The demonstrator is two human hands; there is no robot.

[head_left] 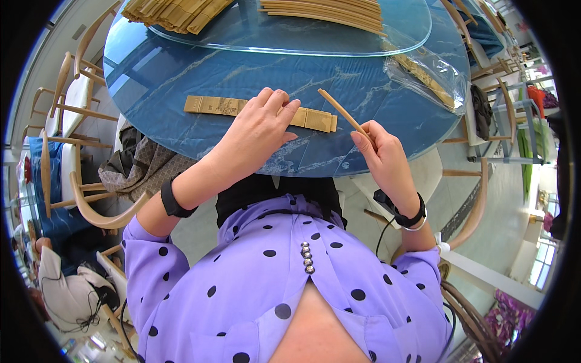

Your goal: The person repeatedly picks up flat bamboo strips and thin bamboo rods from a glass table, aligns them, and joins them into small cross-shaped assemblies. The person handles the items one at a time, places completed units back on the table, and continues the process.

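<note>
A long, flat kraft-paper chopstick sleeve (209, 105) with dark print lies across the blue marbled table in front of me. My left hand (263, 121) is over its middle, with bent fingers closed on the paper and hiding part of it. The sleeve's right end (318, 120) shows a fold line beyond my fingertips. My right hand (382, 151) grips wooden chopsticks (340, 111) near their lower end; they slant up and left, their tips above and apart from the sleeve. Whether both sticks of a pair are there I cannot tell for sure.
On the raised glass turntable (242, 49) lie a heap of brown paper sleeves (175, 13) at left and a row of loose chopsticks (324, 13) at right. A clear plastic bag (426, 75) with brownish contents rests at the table's right. Wooden chairs (82, 109) surround the table.
</note>
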